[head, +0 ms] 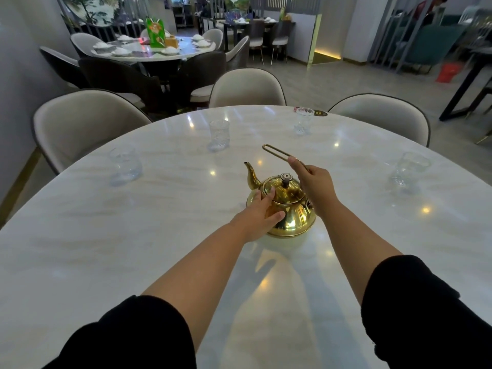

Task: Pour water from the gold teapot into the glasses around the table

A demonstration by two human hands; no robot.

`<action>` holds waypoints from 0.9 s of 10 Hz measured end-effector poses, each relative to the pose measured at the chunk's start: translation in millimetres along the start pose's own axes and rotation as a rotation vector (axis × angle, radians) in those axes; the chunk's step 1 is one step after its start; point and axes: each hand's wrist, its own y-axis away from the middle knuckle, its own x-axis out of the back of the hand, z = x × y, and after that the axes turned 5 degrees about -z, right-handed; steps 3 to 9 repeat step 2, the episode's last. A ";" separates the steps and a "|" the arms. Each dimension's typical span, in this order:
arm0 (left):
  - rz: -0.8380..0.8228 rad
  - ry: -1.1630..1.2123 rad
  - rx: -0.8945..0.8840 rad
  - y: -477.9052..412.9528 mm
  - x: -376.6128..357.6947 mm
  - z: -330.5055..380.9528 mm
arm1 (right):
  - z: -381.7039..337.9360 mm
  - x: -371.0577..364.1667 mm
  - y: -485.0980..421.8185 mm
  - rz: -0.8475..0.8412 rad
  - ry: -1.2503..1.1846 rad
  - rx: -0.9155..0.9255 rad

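I stand at a round white marble worktop that reflects ceiling lights. Three cream upholstered chairs ring its far edge. Beyond them, on a grey tiled floor, a second round table is set with white dishes, dark chairs around it. Grey slatted screens divide the room.

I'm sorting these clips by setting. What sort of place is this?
Most likely a restaurant dining room: a large round marble table ringed by upholstered chairs, another round table behind laid with white dishes, and more dining tables further back.
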 end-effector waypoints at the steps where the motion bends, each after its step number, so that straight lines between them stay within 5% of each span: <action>1: -0.036 0.034 0.020 4.6 -1.0 -2.3 | 1.6 0.8 1.2 -0.006 0.161 0.014; 9: -0.014 0.075 -0.061 27.8 -3.8 5.7 | -1.6 0.8 10.9 0.049 0.241 -0.013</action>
